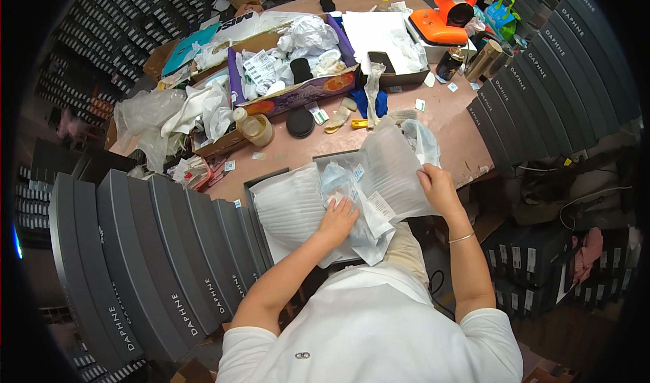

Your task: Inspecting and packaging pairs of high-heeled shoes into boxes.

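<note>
1. Shirt (372,329): white, fills the bottom centre of the frame, nearest the camera.
2. Left hand (338,220): near the centre, palm down on the bundle (333,177) of white paper and bluish plastic, fingers slightly bent; whether they grip it, I cannot tell.
3. Right hand (439,187): right of centre, thumb and fingers pinching the edge of the sheet (396,166), which is white, ridged and translucent. A bracelet (462,238) circles the wrist.
4. Box (335,156): dark and open, at the centre; the bundle lies in it.
5. Left stack (162,261): dark boxes, lower left. Right stack (542,78): similar boxes, upper right.
6. Table (447,126): pinkish, holding a paper-filled purple carton (305,94) at upper centre and an orange device (440,26) at upper right.
</note>
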### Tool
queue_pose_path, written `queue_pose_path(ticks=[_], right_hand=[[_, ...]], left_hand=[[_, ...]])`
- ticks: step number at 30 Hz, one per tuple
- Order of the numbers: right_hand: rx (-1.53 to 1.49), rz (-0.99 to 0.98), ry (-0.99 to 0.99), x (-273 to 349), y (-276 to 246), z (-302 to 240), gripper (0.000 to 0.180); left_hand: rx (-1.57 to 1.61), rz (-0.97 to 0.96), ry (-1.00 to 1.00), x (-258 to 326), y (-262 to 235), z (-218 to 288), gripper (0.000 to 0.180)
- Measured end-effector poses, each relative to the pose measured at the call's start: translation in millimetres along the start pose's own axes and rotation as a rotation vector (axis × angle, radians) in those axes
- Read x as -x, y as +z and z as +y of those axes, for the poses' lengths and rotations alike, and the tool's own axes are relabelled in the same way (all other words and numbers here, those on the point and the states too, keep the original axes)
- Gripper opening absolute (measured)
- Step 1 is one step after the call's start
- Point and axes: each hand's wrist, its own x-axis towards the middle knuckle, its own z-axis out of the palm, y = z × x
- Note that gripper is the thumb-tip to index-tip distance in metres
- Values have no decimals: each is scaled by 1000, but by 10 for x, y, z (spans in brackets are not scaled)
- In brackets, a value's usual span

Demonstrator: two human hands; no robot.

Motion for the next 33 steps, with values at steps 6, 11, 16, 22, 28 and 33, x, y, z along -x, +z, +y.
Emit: queue_pose_path(ticks=[6,11,16,22,28,33], right_hand=[[-56,283,-154,-87,-141,-421,11],[-9,-144,-248,216,-329,-904,11],[201,-426,-1,914,477,200,17],[-343,-636,280,1124,713,457,21],[-696,-445,361,1102,1362,722,45],[-534,-388,300,1208,1265,774,33]], left_hand=[[439,344,-468,453,-257,15,63],[405,280,-513,491,-224,160,69],[592,364,-623,664,230,94,74],[620,240,-635,583,154,-43,69],[694,316,-608,540,184,-56,64],[730,306,-618,536,191,-34,65]])
